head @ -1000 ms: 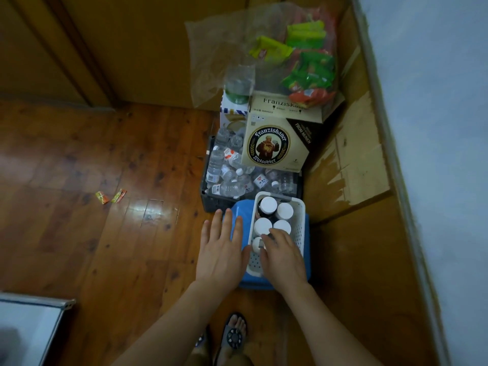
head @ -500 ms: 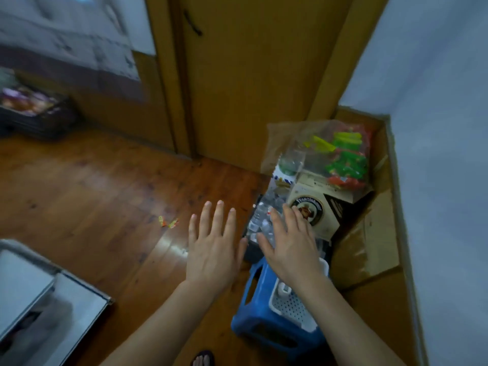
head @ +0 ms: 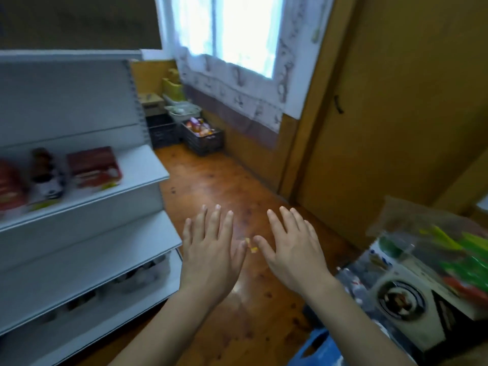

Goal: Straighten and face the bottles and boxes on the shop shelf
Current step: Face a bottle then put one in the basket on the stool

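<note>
A grey shop shelf unit [head: 148, 180] stands at the left. On its upper board lie a red box [head: 92, 166], a dark bottle with a white label [head: 46, 175] and another red box [head: 9, 186] at the frame's edge. Blurred bottles [head: 137, 276] sit on a lower board. My left hand [head: 211, 249] and my right hand [head: 293, 247] hover side by side over the wooden floor, fingers straight and spread, holding nothing. Both are apart from the shelf.
A beer carton [head: 412, 305] under a clear bag of snacks [head: 449, 249] stands at the right, with a blue stool [head: 314, 350] below. Dark crates [head: 203, 138] line the far wall under a window. A small wrapper [head: 250, 245] lies on the floor. A wooden door [head: 396, 114] is at the right.
The view has swung up and left from the basket of bottles on the stool to the shelf unit. Both hands have lifted off the basket and now hover over the floor.
</note>
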Available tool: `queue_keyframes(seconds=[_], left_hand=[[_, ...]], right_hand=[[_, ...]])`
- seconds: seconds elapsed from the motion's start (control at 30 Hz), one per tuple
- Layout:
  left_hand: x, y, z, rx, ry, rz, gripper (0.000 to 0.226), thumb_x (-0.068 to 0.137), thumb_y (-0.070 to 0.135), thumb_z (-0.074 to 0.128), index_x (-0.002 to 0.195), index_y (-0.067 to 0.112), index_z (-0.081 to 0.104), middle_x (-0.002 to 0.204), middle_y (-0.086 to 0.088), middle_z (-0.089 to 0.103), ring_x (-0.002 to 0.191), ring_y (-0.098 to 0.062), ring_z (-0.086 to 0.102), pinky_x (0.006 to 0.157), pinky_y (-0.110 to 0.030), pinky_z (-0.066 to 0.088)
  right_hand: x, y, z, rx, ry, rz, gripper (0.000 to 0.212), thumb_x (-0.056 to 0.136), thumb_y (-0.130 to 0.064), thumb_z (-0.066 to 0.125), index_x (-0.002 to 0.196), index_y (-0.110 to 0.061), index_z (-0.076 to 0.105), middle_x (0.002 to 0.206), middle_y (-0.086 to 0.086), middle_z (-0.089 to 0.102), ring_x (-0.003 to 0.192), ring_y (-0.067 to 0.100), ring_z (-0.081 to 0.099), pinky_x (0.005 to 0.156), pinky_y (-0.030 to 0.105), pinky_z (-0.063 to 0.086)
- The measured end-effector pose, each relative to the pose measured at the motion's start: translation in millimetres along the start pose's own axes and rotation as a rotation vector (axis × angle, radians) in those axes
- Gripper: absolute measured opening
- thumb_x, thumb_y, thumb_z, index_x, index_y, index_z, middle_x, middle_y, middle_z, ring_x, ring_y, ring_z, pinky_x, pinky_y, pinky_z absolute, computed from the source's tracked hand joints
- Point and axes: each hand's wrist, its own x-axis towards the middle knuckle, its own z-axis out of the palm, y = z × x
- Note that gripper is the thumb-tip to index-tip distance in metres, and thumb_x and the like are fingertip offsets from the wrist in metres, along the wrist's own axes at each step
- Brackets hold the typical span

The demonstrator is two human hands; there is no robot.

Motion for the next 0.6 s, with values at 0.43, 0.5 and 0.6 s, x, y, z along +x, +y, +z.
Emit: queue_keyframes(seconds=[0.43,0.5,0.6], left_hand=[[-132.4,-241.3,-121.4,0.109,0.166,-0.363,0.072,0.095,0.06,0.024,0.15,0.017,0.042,0.156,-0.01,0.041,0.15,-0.033,0.026,0.121,-0.056,0.02],[-156.6,-276.6,-133.7,0.13,0.177,-0.425,0.072,0.095,0.061,0.023,0.152,0.018,0.038,0.158,-0.01,0.038,0.152,-0.032,0.022,0.122,-0.055,0.018],[-183.9,-323.2,-147.3,0.151,0.19,-0.5,0.071,0.096,0.06,0.025,0.15,0.016,0.042,0.157,-0.011,0.04,0.15,-0.034,0.026,0.12,-0.056,0.023]], right_hand=[[-22.8,-292.1,13.1,0.011,0.054,-0.436,0.086,0.088,-0.07,0.006,0.156,-0.022,0.026,0.163,0.008,0.026,0.152,0.029,0.018,0.121,0.046,0.021],[-28.8,-334.7,16.2,0.029,0.053,-0.488,0.085,0.088,-0.07,0.007,0.157,-0.022,0.023,0.164,0.008,0.023,0.152,0.028,0.016,0.122,0.045,0.018],[-33.5,-394.4,22.9,0.05,0.006,-0.573,0.083,0.089,-0.069,0.009,0.158,-0.023,0.018,0.165,0.008,0.019,0.153,0.028,0.011,0.123,0.044,0.013]])
